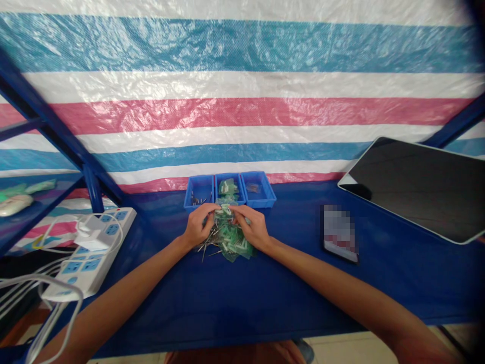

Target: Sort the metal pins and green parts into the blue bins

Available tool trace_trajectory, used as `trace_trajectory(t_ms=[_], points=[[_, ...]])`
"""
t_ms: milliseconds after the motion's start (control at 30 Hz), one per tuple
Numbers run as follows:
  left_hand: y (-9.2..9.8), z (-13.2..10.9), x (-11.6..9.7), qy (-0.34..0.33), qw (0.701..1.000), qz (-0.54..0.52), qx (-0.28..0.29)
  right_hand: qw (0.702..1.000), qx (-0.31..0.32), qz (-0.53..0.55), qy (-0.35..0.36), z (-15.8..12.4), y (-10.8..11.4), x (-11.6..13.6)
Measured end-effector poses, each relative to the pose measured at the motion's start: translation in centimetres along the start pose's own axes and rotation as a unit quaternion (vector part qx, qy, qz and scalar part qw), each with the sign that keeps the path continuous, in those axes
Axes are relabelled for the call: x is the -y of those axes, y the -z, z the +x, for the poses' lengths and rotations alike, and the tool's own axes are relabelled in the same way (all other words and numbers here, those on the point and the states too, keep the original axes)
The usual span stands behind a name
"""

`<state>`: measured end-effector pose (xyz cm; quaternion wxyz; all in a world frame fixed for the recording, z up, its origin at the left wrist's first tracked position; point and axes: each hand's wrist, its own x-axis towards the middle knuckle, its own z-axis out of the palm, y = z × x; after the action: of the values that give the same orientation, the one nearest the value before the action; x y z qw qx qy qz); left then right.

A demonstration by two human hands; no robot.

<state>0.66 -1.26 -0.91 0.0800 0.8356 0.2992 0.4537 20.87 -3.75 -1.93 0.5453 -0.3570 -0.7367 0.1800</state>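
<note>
1. Grip: left hand (197, 226) and right hand (253, 227) are both closing narrow, fingertips pinching a small clear packet (226, 208) between them at the top of the pile; what the packet holds is too small to tell.
2. The packet is sitting just in front of the middle tray, above a heap of green-tinted bags and thin metal pins (226, 240) lying on the worktop (235, 298).
3. Progress, judged: three blue trays (229, 190) are standing side by side at the back. The left one is showing a few pins, the middle one some green bags, the right one almost bare. The heap is looking large, so most sorting seems left.
4. Materials: bags are crinkly, glossy film; pins are slim, straight, grey metal; trays are rigid moulded plastic, rectangular; the worktop cover is smooth blue cloth.
5. Around: a white power strip (94, 253) with cables at left, a phone (340, 233) and a dark tablet (417, 187) at right, a striped woven tarp (242, 101) behind.
</note>
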Motion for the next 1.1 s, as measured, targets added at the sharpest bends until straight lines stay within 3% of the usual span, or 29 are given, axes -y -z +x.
trace_trajectory(t_ms=[200,367,533,967,1100], points=[[-0.04,0.24,0.28,-0.018,1.0,0.024,-0.009,1.0,-0.015,0.002,0.005,-0.09,-0.15,-0.08],[-0.07,0.21,0.55,-0.03,0.998,0.025,-0.04,0.999,-0.041,-0.014,-0.031,0.2,-0.29,-0.14],[-0.13,-0.08,0.45,-0.033,0.997,0.022,-0.065,0.999,-0.009,-0.034,-0.022,0.6,-0.35,-0.63],[-0.09,0.46,-0.11,-0.021,1.0,0.022,0.001,0.998,-0.024,-0.015,-0.048,0.49,-0.27,-0.2],[-0.26,0.3,0.15,-0.026,0.999,0.02,-0.014,0.999,-0.007,-0.014,-0.041,0.59,-0.28,-0.21]])
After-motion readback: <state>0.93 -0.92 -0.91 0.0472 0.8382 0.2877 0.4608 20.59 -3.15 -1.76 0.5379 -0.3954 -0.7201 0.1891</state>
